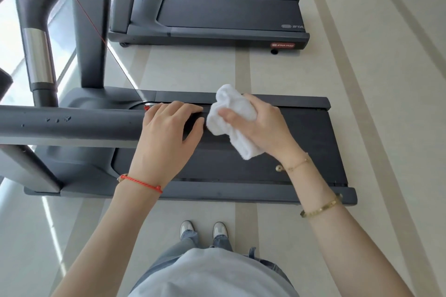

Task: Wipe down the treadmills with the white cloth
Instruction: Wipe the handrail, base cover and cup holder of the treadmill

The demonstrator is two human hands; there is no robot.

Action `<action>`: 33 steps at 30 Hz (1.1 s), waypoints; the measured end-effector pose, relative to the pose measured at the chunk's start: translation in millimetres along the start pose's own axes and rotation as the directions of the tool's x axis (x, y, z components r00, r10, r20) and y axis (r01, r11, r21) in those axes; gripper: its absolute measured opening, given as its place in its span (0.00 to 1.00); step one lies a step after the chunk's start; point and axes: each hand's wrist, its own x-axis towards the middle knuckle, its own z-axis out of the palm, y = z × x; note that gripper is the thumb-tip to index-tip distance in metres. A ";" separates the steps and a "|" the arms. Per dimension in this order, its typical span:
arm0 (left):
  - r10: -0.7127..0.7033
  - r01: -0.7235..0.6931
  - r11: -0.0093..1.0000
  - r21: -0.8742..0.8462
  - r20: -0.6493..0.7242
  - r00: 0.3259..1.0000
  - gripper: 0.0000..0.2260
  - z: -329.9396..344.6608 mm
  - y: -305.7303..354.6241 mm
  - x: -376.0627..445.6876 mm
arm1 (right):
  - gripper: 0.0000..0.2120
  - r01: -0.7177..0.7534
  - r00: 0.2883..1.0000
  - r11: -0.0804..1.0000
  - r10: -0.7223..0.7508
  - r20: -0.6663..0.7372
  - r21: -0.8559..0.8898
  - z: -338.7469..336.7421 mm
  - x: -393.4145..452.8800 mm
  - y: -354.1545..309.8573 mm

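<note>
1. The right hand [260,125] is clutching the white cloth [233,120], fingers and thumb curled round the bunched fabric, a loose tail of it hanging down toward the wrist.

2. The left hand [169,132] is resting on the free end of the near handrail [72,124], fingers laid over the top of the rail and not clamped round it, as far as the view shows; it is holding nothing else.

3. Taking the handrail as landmark: the cloth is sitting just off the rail's free end, almost touching the left fingertips, so the right hand is the one placed to wipe.

4. The rail's long axis is running left to right across the view, so a wipe would, by my judgement, be travelling leftward along it, and the left hand would need to be lifting clear first.

5. Below the rail, the near treadmill [313,196] is lying with its dark belt parallel to the rail; whether the cloth is touching rail or belt I cannot tell.

6. Beyond the rail, a second treadmill [217,36] is standing well apart, waiting its turn.

7. A red safety cord [108,48] is slanting down to the rail's end by the left hand.
</note>
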 end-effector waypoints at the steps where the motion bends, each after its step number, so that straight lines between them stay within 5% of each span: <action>1: 0.003 -0.003 1.000 0.000 -0.003 1.000 0.10 -0.1 -0.1 -0.1 | 0.20 -0.063 0.998 0.994 0.060 0.032 0.086 -3.8 1.8 4.7; 4: 0.012 -0.012 1.000 0.000 0.001 1.000 0.10 -0.5 -0.7 0.5 | 0.17 -0.186 0.981 0.923 0.192 0.018 0.336 -5.0 -8.0 24.3; 6: 0.022 -0.022 1.000 0.007 0.006 1.000 0.10 -0.6 -1.4 1.3 | 0.15 -0.137 0.982 0.896 0.180 -0.064 0.423 1.3 -21.8 32.5; 9: 0.025 -0.025 1.000 0.012 0.018 1.000 0.10 -1.2 -2.1 1.3 | 0.18 0.021 0.976 0.959 0.041 -0.213 0.281 11.3 -32.1 30.3; 12: 0.024 -0.025 1.000 0.007 0.024 0.999 0.10 -1.8 -2.9 0.7 | 0.19 0.075 0.983 0.995 -0.064 -0.172 0.058 9.9 -17.3 16.8; 17: 0.040 -0.040 0.999 0.001 0.031 0.999 0.10 -4.5 -4.0 1.0 | 0.15 -0.169 0.986 0.957 0.161 0.053 0.238 -6.7 4.0 19.6; 21: 0.060 -0.059 0.998 -0.026 0.058 0.996 0.12 -6.9 -8.9 2.0 | 0.20 -0.172 0.971 0.951 0.209 -0.120 0.258 5.1 -11.2 25.8; 23: 0.064 -0.062 0.997 -0.034 0.056 0.996 0.12 -8.7 -11.7 1.5 | 0.18 -0.059 0.970 0.986 0.093 -0.223 0.157 11.8 -20.0 22.3; 27: 0.054 -0.054 0.998 -0.045 -0.001 0.999 0.10 -17.2 -23.1 -0.5 | 0.21 0.152 0.952 0.905 -0.242 -0.189 -0.397 20.9 -17.0 -0.1; 33: 0.007 -0.009 0.999 -0.038 -0.061 0.998 0.11 -42.1 -57.1 -10.5 | 0.28 0.206 0.946 0.737 -0.318 -0.061 -0.644 30.3 -3.7 -27.4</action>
